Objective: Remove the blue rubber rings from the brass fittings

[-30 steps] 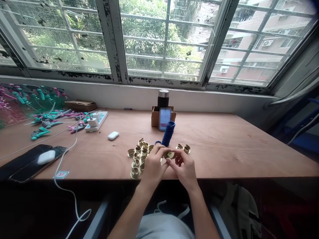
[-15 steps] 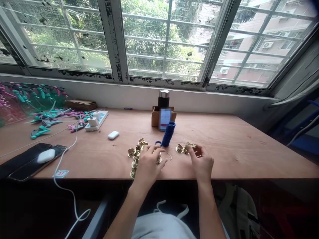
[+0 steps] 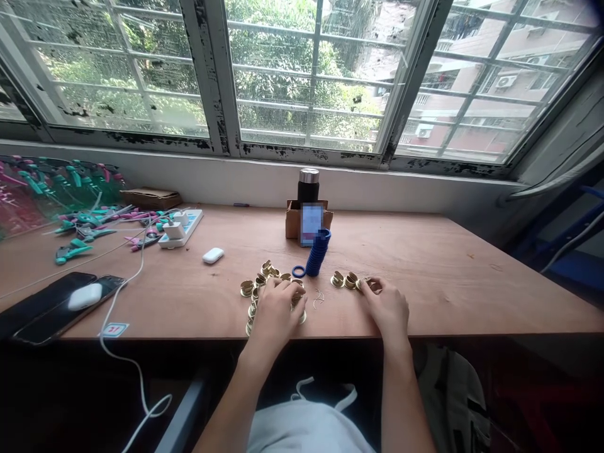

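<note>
My left hand [image 3: 277, 309] is over a cluster of small gold, cup-like metal pieces [image 3: 247, 288], its fingers curled down among them; what its fingertips grip is hidden. My right hand [image 3: 387, 308] has its thumb and fingers closed on another gold metal piece [image 3: 360, 285] at table level, partly covered by the fingers. Beside it, two more gold pieces [image 3: 350, 280] stand in a row. Between the hands lie thin curved wires [image 3: 319, 298]. Behind them, a tall stack of blue rings [image 3: 318, 255] leans slightly, with a single blue ring [image 3: 299, 271] flat at its foot.
A cardboard box [image 3: 292, 223] with a phone [image 3: 311, 223] against it and a black bottle [image 3: 308, 189] stands at the back. At left are a white earbud case [image 3: 213, 255], a power strip [image 3: 189, 225], several pliers [image 3: 73, 250], phones [image 3: 51, 314] and a white cable [image 3: 123, 289].
My right hand has moved slightly right and lowered the gold piece to the table beside the other two. My left hand's fingers have curled further down into the cluster.
</note>
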Demonstrator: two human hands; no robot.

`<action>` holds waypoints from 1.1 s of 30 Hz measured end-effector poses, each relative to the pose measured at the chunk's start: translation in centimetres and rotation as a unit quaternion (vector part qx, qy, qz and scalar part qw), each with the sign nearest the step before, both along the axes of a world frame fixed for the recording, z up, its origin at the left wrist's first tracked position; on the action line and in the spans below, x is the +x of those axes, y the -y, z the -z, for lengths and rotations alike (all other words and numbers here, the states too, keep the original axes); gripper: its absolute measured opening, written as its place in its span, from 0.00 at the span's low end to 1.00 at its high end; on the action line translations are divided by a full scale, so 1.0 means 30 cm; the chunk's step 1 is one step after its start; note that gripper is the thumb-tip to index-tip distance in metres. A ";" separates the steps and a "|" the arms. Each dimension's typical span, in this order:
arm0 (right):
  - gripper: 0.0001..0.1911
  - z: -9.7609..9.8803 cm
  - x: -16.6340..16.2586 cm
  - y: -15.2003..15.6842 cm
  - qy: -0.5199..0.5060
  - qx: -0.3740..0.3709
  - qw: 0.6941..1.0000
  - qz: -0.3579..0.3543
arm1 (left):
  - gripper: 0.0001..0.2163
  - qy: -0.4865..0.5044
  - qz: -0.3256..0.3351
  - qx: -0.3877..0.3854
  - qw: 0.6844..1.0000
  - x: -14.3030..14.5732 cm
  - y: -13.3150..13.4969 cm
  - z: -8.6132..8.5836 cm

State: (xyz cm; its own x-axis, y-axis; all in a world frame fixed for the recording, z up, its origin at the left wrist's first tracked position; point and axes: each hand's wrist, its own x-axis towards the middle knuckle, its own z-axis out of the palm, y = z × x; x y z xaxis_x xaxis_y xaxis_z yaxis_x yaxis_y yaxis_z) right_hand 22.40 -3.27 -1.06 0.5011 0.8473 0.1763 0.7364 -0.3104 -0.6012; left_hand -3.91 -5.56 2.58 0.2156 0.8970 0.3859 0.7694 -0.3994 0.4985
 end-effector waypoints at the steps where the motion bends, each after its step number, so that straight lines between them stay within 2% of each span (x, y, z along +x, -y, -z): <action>1: 0.18 -0.002 0.002 -0.003 0.002 -0.003 1.000 0.002 | 0.05 0.001 -0.001 0.001 1.000 0.001 0.001 -0.002; 11: 0.18 -0.003 0.000 -0.023 0.026 -0.002 1.000 -0.018 | 0.10 -0.016 0.008 -0.001 1.000 0.005 -0.001 -0.005; 19: 0.19 0.009 0.008 -0.040 0.033 0.020 0.999 -0.036 | 0.08 0.025 0.025 0.032 0.999 0.006 0.005 -0.012; 27: 0.22 0.004 0.011 -0.040 0.019 0.013 0.999 -0.049 | 0.04 0.104 0.054 0.055 0.992 0.013 0.007 -0.016; 33: 0.22 0.004 0.004 -0.029 -0.014 0.048 0.998 -0.034 | 0.12 0.211 0.065 0.039 0.975 0.044 0.033 -0.031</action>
State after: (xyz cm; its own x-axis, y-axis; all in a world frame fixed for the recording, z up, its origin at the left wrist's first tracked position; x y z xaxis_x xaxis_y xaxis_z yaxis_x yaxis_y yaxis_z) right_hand 22.52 -2.39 -1.19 0.4485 0.8594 0.2456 0.7367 -0.1999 -0.6460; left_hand -2.59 -6.55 3.51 0.1326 0.8369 0.5311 0.4427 -0.5294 0.7237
